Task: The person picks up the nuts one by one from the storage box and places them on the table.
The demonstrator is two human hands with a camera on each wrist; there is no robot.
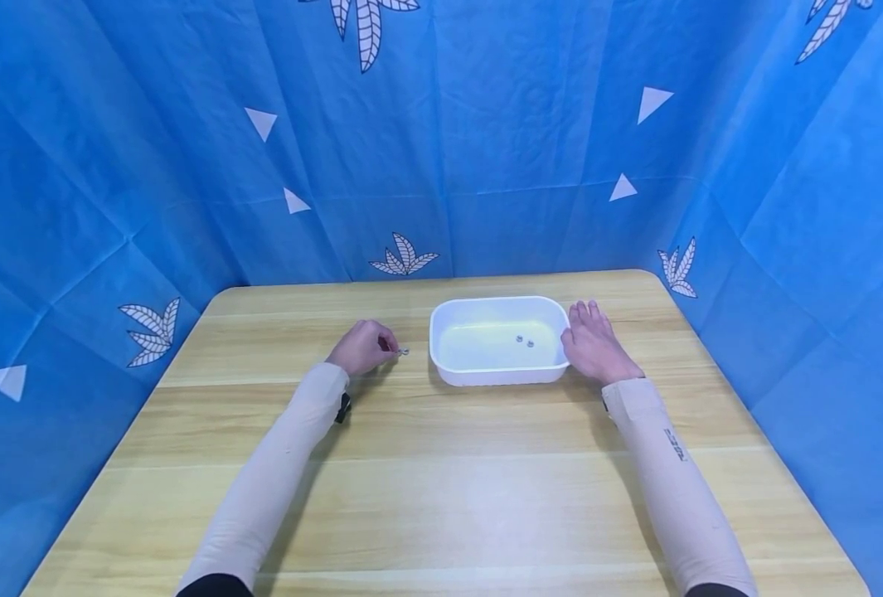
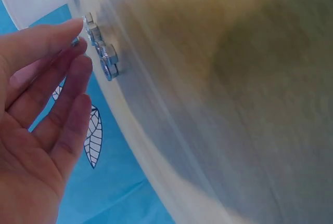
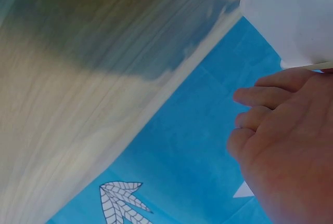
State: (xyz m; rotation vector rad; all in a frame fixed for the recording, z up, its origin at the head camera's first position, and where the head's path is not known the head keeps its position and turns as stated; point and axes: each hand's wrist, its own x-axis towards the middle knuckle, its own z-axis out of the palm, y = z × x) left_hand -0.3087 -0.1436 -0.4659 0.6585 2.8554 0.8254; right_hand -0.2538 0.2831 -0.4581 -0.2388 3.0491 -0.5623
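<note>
Left of the white plastic basin (image 1: 504, 377), my left hand (image 1: 364, 347) is low over the table. Its thumb and index finger pinch a small metal nut (image 2: 75, 41), mostly covered by the fingertips. Just beyond those fingertips, several shiny nuts (image 2: 108, 57) lie close together on the wood; from the head they look like a tiny cluster (image 1: 405, 351). Two more nuts (image 1: 530, 343) rest on the basin's floor. At the basin's right end, my right hand (image 1: 596, 342) holds the rim, the thumb over the edge and the other fingers extended outside.
The light wooden table (image 1: 478, 497) has rounded far corners. Blue cloth (image 1: 516, 166) with white leaf and triangle prints hangs behind it and along both sides. The basin stands near the far edge.
</note>
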